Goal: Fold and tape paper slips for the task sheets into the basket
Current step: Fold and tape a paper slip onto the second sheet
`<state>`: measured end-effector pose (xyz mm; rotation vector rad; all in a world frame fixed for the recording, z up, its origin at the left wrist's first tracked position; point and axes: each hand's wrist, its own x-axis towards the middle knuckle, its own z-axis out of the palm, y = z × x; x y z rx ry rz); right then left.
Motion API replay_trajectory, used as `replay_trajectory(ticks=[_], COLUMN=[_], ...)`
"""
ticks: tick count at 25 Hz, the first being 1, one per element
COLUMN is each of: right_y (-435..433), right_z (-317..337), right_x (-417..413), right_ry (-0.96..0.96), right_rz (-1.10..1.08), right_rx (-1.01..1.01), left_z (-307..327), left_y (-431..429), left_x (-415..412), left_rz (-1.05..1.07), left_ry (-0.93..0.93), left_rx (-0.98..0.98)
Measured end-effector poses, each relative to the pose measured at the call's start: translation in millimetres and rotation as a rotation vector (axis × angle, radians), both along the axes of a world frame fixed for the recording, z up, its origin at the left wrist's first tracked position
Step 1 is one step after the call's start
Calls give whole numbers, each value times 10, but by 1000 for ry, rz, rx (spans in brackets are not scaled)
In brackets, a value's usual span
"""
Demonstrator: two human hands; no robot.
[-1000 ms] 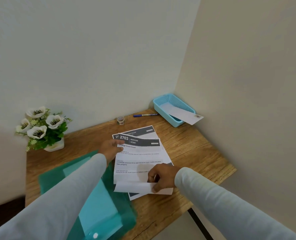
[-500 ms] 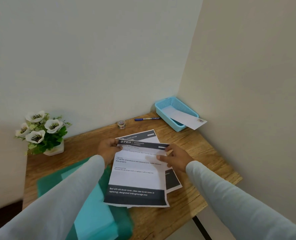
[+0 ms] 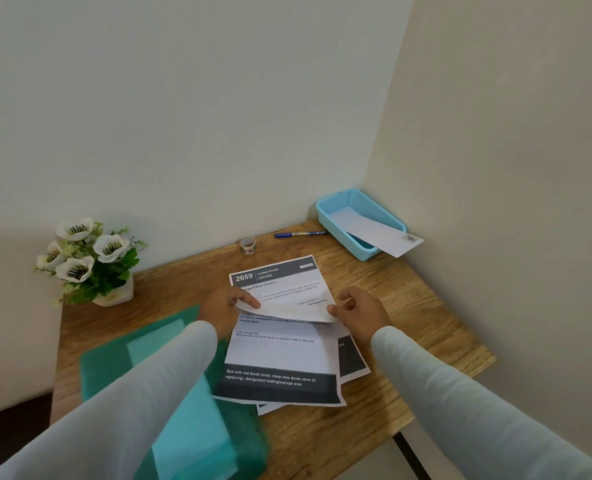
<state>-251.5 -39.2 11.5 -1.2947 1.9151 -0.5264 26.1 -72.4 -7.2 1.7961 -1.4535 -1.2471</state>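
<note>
L hand (image 3: 223,308) pinches top sheet (image 3: 280,355) folded-over edge, left end | R hand (image 3: 360,310) pinches same edge, right end

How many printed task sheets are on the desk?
2. The top sheet, its far edge curled over, pinched by the left hand and right hand; the 2659 sheet beneath it. Others may be hidden underneath.

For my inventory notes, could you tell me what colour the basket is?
The basket is light blue, head view.
</note>
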Motion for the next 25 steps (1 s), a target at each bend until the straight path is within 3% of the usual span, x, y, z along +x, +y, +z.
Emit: replay_trajectory(ticks=[5,10,15,25], right_y=[68,155,238,289], right_z=[-62,-322,-528,-698], right_x=[146,532,708,274], right_ry=[436,587,683,751], right_rz=[353,637,650,517], right_rx=[-47,-135,-117,-52], left_z=[-155,-168,-288,-403], left_y=[21,184,277,257], left_x=[25,-237,-561,-221], left_rz=[-205,-379,-573,-561], left_ry=[-506,-712,-838,-983], left_rx=[-217,-369,-350,-214])
